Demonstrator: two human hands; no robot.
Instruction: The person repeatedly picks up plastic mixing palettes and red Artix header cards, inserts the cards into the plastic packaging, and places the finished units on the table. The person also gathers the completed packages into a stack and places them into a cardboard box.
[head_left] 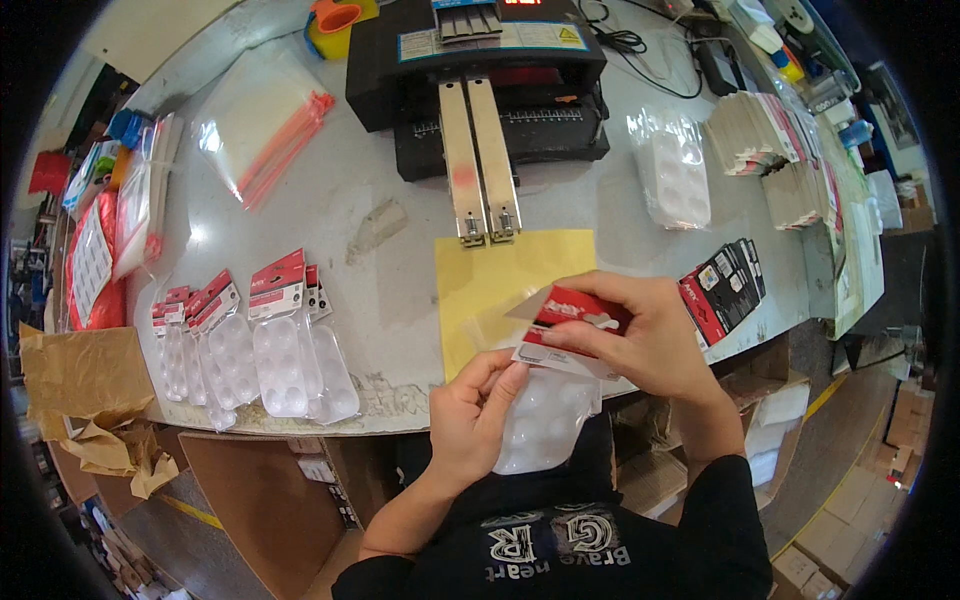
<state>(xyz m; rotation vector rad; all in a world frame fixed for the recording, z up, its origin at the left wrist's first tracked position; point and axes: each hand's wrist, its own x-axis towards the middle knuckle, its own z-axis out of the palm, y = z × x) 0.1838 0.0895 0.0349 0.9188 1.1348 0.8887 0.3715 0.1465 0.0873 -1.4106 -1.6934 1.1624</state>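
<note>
Palette (541, 428) glossy plastic; header card (562, 311) smooth paper; machine bars (461, 165) shiny metal.

The card (563, 308) is coloured red and white, the tray (545, 425) white. The sheet (475, 290) is tinted yellow, the machine (420, 82) finished in black. The shirt (600, 565) is printed white on black

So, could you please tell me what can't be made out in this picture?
Head view: part of the yellow sheet, hidden by the right hand and red card.
Head view: some right-hand fingertips, hidden behind the red card.
Head view: the pack's upper left edge, covered by the left hand.
Head view: the black machine's far end, cut off by the upper edge.
</note>
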